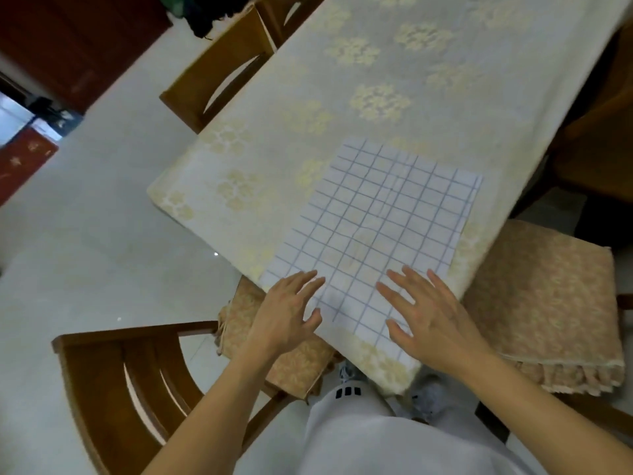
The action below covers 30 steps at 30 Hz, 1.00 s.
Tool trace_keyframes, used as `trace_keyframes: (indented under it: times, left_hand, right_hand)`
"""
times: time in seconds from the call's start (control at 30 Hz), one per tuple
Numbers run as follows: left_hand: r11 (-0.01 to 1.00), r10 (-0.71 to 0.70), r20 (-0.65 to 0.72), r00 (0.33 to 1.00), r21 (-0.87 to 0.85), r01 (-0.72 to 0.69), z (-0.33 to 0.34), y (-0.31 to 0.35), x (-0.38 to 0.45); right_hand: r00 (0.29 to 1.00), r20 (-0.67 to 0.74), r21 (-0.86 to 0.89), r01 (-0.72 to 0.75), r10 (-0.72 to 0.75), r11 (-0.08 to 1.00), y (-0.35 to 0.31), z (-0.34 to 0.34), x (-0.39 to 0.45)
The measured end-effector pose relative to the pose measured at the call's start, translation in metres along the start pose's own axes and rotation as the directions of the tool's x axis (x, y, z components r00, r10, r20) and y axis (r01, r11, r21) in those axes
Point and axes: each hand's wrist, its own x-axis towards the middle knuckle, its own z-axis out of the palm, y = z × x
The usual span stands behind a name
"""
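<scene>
Checked cloth — white with a thin blue grid, lying flat and squared off at the near end of the surface, its near corner close to the edge in front of the person. Faint crease lines run across its middle.

Left hand — fingers straight and slightly spread, palm down over the cloth's near-left edge, fingertips on or just above the fabric; contact cannot be told for certain.

Right hand — fingers straight and spread, palm down over the near-right part of the cloth, in the same flat posture. Neither hand pinches or curls round anything.

Surface covering — pale tablecloth with cream flower clusters, draped over the near corner.

Wooden chair — near left, curved slatted back, its cushion in beige patterned fabric just beside the left hand's wrist.

Second cushion — right of the surface, same fabric, fringed edge.

Further wooden chair — tucked along the left side, farther off.

Floor — light glossy tile.
</scene>
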Motion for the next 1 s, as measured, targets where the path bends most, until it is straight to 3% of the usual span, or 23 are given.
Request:
trace_keyframes:
  times: [0.27,0.47,0.63,1.0]
  left_hand:
    - [0.956,0.234,0.136,0.963,0.150,-0.253,0.025,-0.069,0.040]
    - [0.833,0.479,0.175,0.860,0.219,-0.509,0.041,-0.100,0.057]
    - [0.764,0.576,0.205,0.791,0.209,-0.610,0.049,-0.119,0.066]
    - [0.708,0.629,0.183,0.756,0.266,-0.654,0.058,-0.131,0.073]
  right_hand:
    - [0.982,0.182,-0.062,-0.034,0.045,0.997,-0.027,0.059,0.025]
    - [0.961,0.275,-0.139,0.067,-0.026,0.988,-0.036,0.099,0.033]
    - [0.969,0.244,-0.133,-0.003,0.036,0.991,-0.042,0.114,0.036]
    - [0.998,0.058,-0.193,0.009,0.002,0.981,-0.035,0.135,0.031]
